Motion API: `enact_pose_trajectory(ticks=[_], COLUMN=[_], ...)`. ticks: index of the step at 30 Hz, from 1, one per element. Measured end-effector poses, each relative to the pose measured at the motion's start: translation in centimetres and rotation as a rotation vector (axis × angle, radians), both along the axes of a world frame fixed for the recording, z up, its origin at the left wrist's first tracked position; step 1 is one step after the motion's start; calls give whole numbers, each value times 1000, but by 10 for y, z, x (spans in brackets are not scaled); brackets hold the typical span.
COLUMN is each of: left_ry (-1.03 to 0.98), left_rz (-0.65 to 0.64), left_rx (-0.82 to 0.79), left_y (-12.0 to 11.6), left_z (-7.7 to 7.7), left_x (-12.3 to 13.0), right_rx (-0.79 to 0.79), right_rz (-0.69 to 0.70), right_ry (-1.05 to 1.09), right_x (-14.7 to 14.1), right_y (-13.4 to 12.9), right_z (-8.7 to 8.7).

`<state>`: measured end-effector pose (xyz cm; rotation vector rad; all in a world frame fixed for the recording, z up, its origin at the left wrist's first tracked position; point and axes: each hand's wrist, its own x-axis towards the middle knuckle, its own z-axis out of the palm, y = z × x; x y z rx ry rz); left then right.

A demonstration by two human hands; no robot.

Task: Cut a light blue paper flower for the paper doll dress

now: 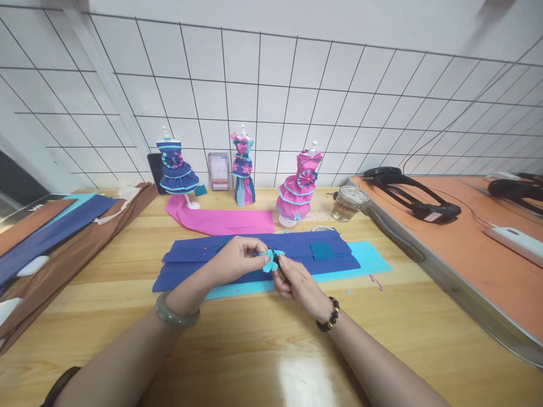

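Observation:
A small light-blue paper flower (271, 262) is pinched between the thumb and fingers of my left hand (240, 260). My right hand (297, 282) is closed around a dark tool that looks like small scissors (276, 258), most of it hidden in the fingers. Its dark tip lies against the petals. Beneath both hands spread dark blue crepe paper strips (186, 250), with a light blue sheet (373, 257) showing under them. On the strips lies a teal paper square (322, 251).
Three mini dress forms in paper dresses, blue (176, 175), mixed (243, 169) and pink (297, 186), stand behind. Near them are pink paper (229, 221), a phone (219, 171) and a lidded cup (348, 203). Brown paper (106, 240) lies left; a black headset (416, 198) rests right.

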<state>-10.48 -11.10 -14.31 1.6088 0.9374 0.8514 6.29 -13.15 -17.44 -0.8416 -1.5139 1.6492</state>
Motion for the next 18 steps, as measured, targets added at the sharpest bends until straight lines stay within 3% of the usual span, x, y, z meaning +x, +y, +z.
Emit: enact_pose_trajectory(ticks=[18], left_ry=[-123], left_rz=[-44], left_rx=[-121], left_y=[-1], left_z=[0], left_x=[2], right_rx=[-26], right_rz=[-4], right_ry=[33], right_x=[-1], right_y=[-3], right_z=[4])
